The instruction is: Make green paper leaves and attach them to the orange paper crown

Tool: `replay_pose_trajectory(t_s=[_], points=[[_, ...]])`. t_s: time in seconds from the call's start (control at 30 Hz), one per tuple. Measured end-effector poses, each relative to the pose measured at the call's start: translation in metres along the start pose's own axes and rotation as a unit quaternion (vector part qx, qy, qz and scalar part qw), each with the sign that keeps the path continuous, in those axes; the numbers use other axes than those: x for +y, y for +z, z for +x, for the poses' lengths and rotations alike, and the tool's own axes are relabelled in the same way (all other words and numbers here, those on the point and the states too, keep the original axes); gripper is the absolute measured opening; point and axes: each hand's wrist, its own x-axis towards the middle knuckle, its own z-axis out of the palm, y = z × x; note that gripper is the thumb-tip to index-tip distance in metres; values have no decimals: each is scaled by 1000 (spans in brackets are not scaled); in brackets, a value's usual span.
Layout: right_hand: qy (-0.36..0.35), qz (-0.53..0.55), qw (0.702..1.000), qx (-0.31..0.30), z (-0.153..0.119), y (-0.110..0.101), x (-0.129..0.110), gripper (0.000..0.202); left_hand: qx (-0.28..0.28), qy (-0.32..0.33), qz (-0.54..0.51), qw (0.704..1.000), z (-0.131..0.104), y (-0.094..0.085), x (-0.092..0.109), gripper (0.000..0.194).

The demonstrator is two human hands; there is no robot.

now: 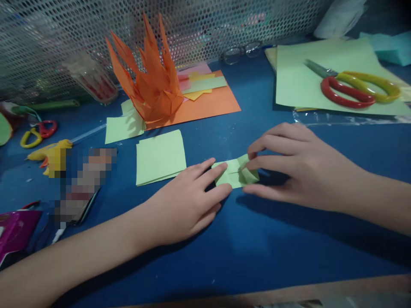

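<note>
A small folded green paper lies on the blue table. My left hand rests at its left end, with fingertips pressing on the paper and the fingers slightly apart. At the right end, my right hand has its fingers spread and curved, with fingertips touching a raised flap. Left of the folded piece sits a stack of square green papers. Behind that stands a spiky orange folded-paper form beside an orange sheet.
Scissors with red and yellow handles lie on green sheets at the back right. Glasses rest near the perforated panel. On the left are a yellow glue gun, a blurred phone and a tilted jar.
</note>
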Motion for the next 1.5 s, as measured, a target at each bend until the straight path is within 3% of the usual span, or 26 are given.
replay_pose_trajectory(t_s=[0.1, 0.23, 0.37, 0.6, 1.03, 1.3, 1.5], points=[[5, 1, 1000, 16, -1, 1, 0, 19, 23, 2, 40, 999, -1, 0, 4, 38], [-85, 4, 995, 50, -4, 1, 10, 9, 45, -11, 87, 995, -4, 0, 16, 38], [-168, -10, 985, 28, -6, 2, 15, 23, 49, -26, 103, 993, -6, 1, 25, 37], [-209, -23, 978, 8, 2, -3, 16, 32, 75, 8, 109, 991, -5, 10, 22, 35], [-228, 6, 974, -19, 2, 3, 20, 31, 87, 70, 143, 983, 0, 15, 16, 36], [-203, 54, 977, -46, 2, 2, 21, 26, 23, 2, 55, 998, 3, 14, 16, 42], [-155, 89, 982, -68, 2, 1, 18, 26, 46, -51, 2, 998, 8, 23, 20, 41]])
